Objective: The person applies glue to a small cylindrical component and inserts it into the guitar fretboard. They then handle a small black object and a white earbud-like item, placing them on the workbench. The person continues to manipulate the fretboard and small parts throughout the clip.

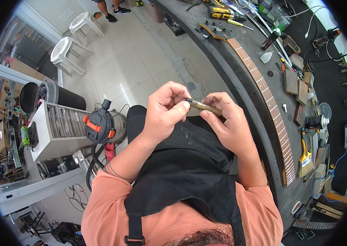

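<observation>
Above my lap I hold a slim, brownish, tube-like piece (200, 105) with a dark tip; its exact kind is not clear. My left hand (168, 105) pinches the dark end between thumb and forefinger. Around the other end the fingers of my right hand (226, 117) are closed, hiding part of it. On the dark workbench to my right lies a guitar neck (263, 88) with a fretted brown fingerboard, its headstock (215, 30) at the far end. It is apart from both hands.
On the bench are a yellow drill (222, 13), a screwdriver (240, 24), a paintbrush (305, 158) and wooden blocks (291, 82). A shop vacuum (102, 123) stands to my left by a white cabinet (61, 123). Farther off are white stools (65, 51) and another person's legs (104, 8).
</observation>
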A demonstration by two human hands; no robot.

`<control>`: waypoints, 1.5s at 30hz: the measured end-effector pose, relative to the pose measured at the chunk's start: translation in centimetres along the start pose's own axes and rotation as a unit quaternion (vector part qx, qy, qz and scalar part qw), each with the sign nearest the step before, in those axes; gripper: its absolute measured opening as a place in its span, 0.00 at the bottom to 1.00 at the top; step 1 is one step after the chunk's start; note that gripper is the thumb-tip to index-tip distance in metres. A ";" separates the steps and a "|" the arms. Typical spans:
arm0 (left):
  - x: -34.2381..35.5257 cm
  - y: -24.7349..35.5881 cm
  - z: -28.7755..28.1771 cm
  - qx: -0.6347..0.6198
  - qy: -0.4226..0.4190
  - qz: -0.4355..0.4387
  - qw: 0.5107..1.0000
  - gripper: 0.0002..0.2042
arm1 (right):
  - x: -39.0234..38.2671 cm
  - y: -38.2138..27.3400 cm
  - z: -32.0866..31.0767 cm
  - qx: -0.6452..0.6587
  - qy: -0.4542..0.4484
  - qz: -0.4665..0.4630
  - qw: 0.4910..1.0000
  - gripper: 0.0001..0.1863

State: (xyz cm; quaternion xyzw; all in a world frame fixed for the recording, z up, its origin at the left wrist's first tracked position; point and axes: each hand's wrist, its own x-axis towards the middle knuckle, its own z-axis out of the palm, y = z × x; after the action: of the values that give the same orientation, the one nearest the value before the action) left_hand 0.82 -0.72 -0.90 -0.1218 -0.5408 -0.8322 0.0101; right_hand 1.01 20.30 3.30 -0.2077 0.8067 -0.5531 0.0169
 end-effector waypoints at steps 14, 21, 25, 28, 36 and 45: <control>0.3 0.2 0.4 -0.046 0.019 -0.045 0.998 0.05 | 0.0 -1.7 -0.4 -0.023 0.007 0.034 0.999 0.13; 0.3 0.3 0.7 -0.086 0.022 -0.070 0.994 0.05 | -0.3 -1.6 -0.2 -0.036 0.025 0.016 0.999 0.13; 0.4 0.3 0.9 -0.106 0.022 -0.078 0.991 0.05 | -0.4 -1.7 -0.2 -0.027 0.042 0.019 0.999 0.14; 0.4 0.4 0.8 -0.112 0.023 -0.086 0.990 0.05 | -0.5 -1.9 -0.1 -0.013 0.041 0.050 0.998 0.14; 0.5 0.7 0.8 -0.133 0.032 -0.086 0.987 0.05 | -0.7 -1.1 0.1 0.033 0.049 0.046 0.997 0.17; 1.3 1.3 -0.9 -0.182 0.042 -0.070 0.980 0.04 | -0.9 -1.1 -0.3 0.055 0.041 0.065 0.996 0.22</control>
State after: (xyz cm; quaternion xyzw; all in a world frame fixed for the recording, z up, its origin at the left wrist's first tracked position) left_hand -0.41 -1.88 0.22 -0.0484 -0.3864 -0.9198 -0.0475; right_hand 2.16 20.58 4.26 -0.1307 0.7871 -0.6020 0.0312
